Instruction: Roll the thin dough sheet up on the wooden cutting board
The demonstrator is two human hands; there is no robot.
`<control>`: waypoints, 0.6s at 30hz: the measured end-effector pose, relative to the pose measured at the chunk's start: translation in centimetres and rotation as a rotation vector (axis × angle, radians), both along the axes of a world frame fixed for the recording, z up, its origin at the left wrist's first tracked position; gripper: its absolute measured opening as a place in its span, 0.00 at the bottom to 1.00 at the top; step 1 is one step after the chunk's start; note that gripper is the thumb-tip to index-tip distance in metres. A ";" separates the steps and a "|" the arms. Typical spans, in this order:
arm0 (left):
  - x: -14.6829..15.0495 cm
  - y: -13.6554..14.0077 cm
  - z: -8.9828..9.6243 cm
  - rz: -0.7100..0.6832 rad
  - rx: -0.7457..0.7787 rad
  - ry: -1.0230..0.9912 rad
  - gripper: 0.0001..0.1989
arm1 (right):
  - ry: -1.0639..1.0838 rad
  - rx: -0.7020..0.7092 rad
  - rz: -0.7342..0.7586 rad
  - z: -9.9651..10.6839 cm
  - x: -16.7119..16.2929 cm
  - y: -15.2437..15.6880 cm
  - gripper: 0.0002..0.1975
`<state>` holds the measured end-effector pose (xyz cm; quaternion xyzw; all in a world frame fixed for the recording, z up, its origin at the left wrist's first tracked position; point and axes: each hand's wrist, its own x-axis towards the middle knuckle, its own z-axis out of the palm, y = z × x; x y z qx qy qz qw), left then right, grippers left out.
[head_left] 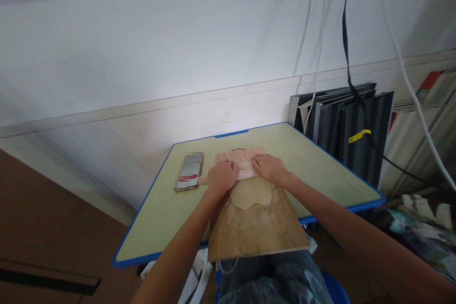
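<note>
A pale sheet of dough [251,194] with a wavy near edge lies flat on a floury wooden board [256,230]. Across the dough's far part rests a rolling pin [246,174], whose left end sticks out past the board. My left hand [223,175] is closed over the pin's left part, thumb toward the middle. On the pin's right part my right hand [271,169] is closed in the same way. The palms hide much of the pin, and its right end is hidden. More dough shows just beyond the pin, between my hands.
The board lies on a green table [160,218] with blue edging and overhangs its near edge above my lap. A phone [190,171] lies left of the board. Dark folded panels [352,128] lean beside the table at right, with cables [345,33] hanging over them.
</note>
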<state>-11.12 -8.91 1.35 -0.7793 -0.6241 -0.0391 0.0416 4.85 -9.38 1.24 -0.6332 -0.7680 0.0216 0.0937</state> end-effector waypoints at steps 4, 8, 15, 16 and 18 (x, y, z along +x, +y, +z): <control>0.1 0.2 -0.1 0.011 -0.004 0.007 0.14 | 0.009 -0.003 0.001 0.0 0.1 0.1 0.21; 0.1 0.2 -0.2 0.024 -0.006 0.020 0.15 | 0.020 -0.008 0.008 -0.2 0.2 0.1 0.20; 0.0 0.0 -0.1 0.008 0.001 0.023 0.15 | 0.028 -0.021 -0.018 -0.3 0.3 0.3 0.20; 0.0 0.0 -0.1 0.009 0.004 0.024 0.14 | 0.029 -0.023 -0.020 -0.3 0.3 0.3 0.20; 0.1 0.0 -0.2 0.011 0.009 0.023 0.14 | 0.029 -0.027 -0.023 -0.3 0.3 0.4 0.20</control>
